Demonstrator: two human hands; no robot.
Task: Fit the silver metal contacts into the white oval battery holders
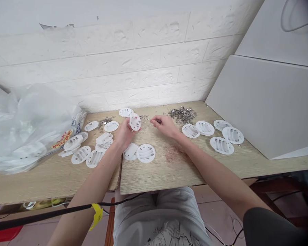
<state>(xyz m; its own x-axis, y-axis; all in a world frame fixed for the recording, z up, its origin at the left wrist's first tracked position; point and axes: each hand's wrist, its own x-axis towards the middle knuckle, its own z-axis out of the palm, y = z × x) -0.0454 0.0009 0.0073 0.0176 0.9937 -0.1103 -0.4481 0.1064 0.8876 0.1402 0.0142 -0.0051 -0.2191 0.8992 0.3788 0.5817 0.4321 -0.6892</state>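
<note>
- From my remote seat I see the left hand [125,134] pinching a round white plastic disc with slotted grooves [135,122] by its edge, tilted up above the tabletop.
- I have the right hand [166,125] closed around a thin metal rod-like tool [147,119], its tip pointing left toward the disc; I cannot tell whether they touch.
- Just behind the right hand I make out a heap of small silvery metal pieces [183,114].
- Nearer the front edge of the pale wood-grain table [156,177], I see a second grooved white disc [146,153] lying flat.
- I count five more white discs [222,146] right of the right forearm.
- At far left I see a bulging translucent plastic bag [38,106] with red-and-yellow print.
</note>
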